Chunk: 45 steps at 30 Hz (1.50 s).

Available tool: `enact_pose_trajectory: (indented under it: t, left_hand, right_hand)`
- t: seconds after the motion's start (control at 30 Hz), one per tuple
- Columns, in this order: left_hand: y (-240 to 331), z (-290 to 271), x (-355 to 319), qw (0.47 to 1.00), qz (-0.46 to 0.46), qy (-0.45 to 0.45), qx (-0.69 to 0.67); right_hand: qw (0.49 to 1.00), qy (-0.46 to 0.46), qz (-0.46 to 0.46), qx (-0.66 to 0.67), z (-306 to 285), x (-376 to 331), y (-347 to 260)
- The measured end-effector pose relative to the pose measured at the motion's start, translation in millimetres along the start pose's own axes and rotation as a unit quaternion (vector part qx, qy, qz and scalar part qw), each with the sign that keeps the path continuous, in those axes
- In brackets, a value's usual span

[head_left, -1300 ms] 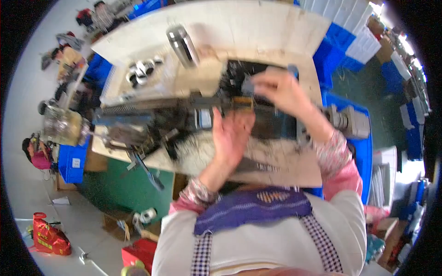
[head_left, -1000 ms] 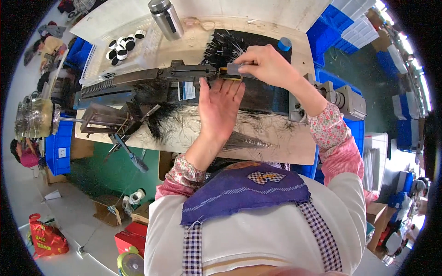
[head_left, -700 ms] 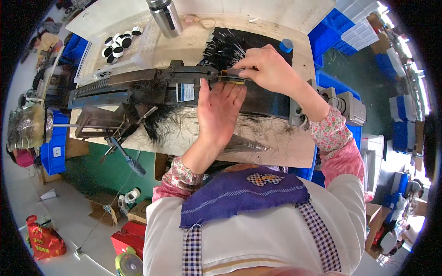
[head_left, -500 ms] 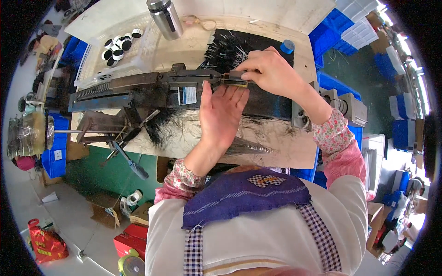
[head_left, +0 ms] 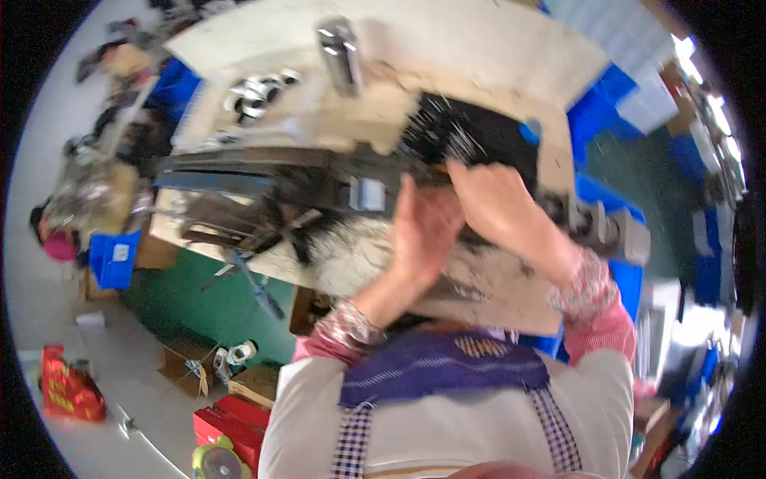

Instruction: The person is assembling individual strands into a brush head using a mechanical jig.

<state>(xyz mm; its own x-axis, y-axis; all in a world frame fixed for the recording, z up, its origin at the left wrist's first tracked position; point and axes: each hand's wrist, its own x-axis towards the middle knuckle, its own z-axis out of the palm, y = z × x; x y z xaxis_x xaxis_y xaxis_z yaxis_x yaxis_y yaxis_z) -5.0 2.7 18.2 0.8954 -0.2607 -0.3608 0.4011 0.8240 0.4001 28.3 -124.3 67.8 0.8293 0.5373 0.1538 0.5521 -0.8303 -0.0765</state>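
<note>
The picture is smeared by motion. My left hand (head_left: 427,231) lies palm up with its thumb apart, under the right part of a long dark metal fixture (head_left: 255,162). Just beyond and to the right, my right hand (head_left: 499,203) is closed, its fingertips at the fixture near my left fingers. What it grips, if anything, is hidden. A white and blue label (head_left: 367,194) sits on the fixture left of my left thumb. Behind my hands, thin dark and shiny bristles (head_left: 443,124) lie on a black mat (head_left: 503,132), with a blue cap (head_left: 530,131) at its right edge.
A steel flask (head_left: 341,60) stands at the back. Left of it are several round white and black pieces (head_left: 257,94) in a pale basket. Loose black bristles (head_left: 299,239) litter the bench. A grey motor-like unit (head_left: 634,238) sits at right, blue crates (head_left: 614,92) beyond.
The whole view has shifted, so the bench and both hands appear farther right and lower. My right hand has gone from a fingertip hold on a small block to a more closed shape.
</note>
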Motion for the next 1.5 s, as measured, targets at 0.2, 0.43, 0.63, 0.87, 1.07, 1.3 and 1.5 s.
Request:
enact_pose_trajectory:
  t: [0.2,0.43,0.63,0.87,1.07,1.3,1.5]
  left_hand:
    - [-17.4,-8.9,12.5,0.999,-0.023,-0.034,0.022]
    - [-47.2,-23.6,32.5,0.999,0.042,-0.024,0.0]
    - [-67.9,-36.6,24.5,0.994,-0.027,-0.01,0.101]
    - [19.5,-123.2,-85.3,0.838,0.197,-0.068,0.504]
    - [165.0,-277.6,-168.3,0.195,0.293,0.541,0.764]
    - [138.7,-298.5,-148.2,0.253,0.274,0.562,0.738]
    - [79.7,-157.8,-113.5,0.296,0.502,0.369,0.724]
  right_hand:
    - [0.999,-0.026,0.009,-0.047,5.3,-11.8,10.0]
    - [0.962,0.006,0.07,0.264,14.7,-86.7,12.6]
    - [0.947,-0.09,0.148,0.271,92.6,-144.4,28.5]
    - [0.958,-0.028,0.093,0.27,139.8,-128.9,15.7]
    - [0.959,-0.078,0.006,0.272,136.2,-91.6,0.5]
    - [0.978,-0.125,0.008,0.167,162.9,-88.8,19.0]
    - [0.976,-0.014,0.07,0.206,127.7,-119.7,19.0]
